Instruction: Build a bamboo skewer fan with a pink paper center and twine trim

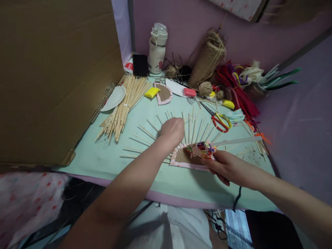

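head view: right grip [214,162] closed round patterned glue gun [200,149]; left grip [172,131] unclear; no legible writing.

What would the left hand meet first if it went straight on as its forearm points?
Likely the fanned sticks just beyond the left hand, though its height above them is unclear.

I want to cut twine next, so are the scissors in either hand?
No, the scissors lie on the table, beyond the right hand.
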`<state>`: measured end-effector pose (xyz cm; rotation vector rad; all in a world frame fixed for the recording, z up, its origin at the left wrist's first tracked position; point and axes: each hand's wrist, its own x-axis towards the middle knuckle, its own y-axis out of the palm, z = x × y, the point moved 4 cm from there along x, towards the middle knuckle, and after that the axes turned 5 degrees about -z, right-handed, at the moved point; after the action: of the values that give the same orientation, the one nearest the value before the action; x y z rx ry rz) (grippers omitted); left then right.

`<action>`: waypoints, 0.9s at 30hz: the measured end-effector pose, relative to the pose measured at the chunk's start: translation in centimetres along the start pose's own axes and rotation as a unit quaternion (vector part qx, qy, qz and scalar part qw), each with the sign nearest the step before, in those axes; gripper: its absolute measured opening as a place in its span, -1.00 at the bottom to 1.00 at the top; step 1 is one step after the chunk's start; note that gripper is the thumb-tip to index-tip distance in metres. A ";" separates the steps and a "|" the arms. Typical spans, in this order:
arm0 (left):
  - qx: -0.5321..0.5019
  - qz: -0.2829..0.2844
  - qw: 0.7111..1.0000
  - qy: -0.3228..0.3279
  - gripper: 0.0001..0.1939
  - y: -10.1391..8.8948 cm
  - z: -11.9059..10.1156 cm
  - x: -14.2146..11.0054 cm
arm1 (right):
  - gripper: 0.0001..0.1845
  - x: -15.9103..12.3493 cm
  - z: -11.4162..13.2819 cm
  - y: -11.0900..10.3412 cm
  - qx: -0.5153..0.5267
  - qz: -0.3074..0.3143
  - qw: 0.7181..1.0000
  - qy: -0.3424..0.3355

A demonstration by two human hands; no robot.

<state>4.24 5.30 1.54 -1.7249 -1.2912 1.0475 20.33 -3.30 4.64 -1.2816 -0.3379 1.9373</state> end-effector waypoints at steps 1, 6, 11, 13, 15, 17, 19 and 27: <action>0.000 0.000 1.000 0.001 -0.76 0.0 0.0 0.0 | -0.61 -0.1 0.1 0.0 0.000 0.000 1.000 0.002; 0.002 -0.005 1.000 0.003 -0.77 0.1 0.0 0.0 | -0.61 0.1 0.2 -0.1 0.008 -0.007 1.000 0.005; 0.002 -0.001 1.000 -0.002 -0.77 0.0 0.0 0.0 | -0.59 0.7 -0.2 0.0 0.008 -0.017 1.000 -0.013; 0.000 0.001 1.000 -0.001 -0.77 0.0 0.0 0.1 | -0.60 0.5 -0.2 0.1 0.009 -0.013 1.000 -0.009; -0.003 0.001 1.000 0.000 -0.77 -0.1 0.0 0.1 | -0.63 0.2 0.1 0.1 0.009 -0.008 1.000 0.001; -0.004 -0.003 1.000 0.002 -0.77 -0.1 0.0 0.0 | -0.66 -0.2 0.3 0.1 0.010 -0.008 1.000 0.011; -0.006 -0.007 1.000 0.003 -0.77 -0.2 0.0 -0.1 | -0.68 -0.4 0.5 0.1 0.008 -0.011 1.000 0.018; -0.012 -0.020 1.000 0.010 -0.78 -0.3 0.0 -0.3 | -0.64 -0.1 -0.2 0.3 0.010 -0.017 1.000 -0.006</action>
<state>4.08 5.06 1.88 -1.7149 -1.3261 0.9941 20.38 -3.64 4.42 -1.2449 -0.3419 1.9160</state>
